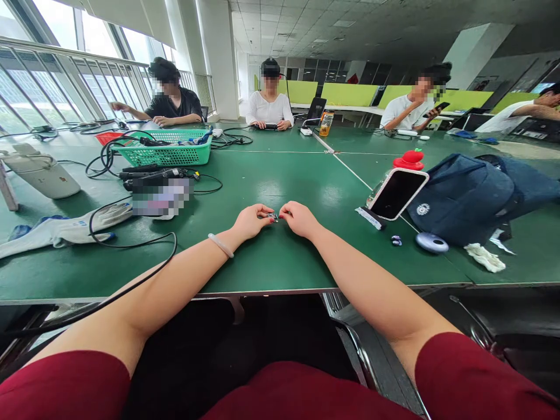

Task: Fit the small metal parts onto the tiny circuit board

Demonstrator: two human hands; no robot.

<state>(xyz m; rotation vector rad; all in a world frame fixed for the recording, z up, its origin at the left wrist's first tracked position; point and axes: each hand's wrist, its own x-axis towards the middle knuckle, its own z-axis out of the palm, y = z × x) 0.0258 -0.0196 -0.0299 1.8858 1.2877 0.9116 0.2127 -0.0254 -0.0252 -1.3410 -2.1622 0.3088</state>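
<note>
A small, shiny, silvery piece [273, 217] is pinched between the fingertips of my left hand [252, 221], just above the green table. It is too small for me to tell its kind. My right hand [300, 219] is closed, thumb and fingers pressed together right beside the piece. Whether those fingertips hold part of it is hidden. A pale bracelet [221, 245] circles my left wrist.
Left of my hands lie a white glove [65, 229], a black cable [131, 244] and a green basket [164, 154]. On the right are a propped phone [398, 193], a dark blue bag [464, 195] and an oval case [432, 242]. Several people sit across the table [289, 169].
</note>
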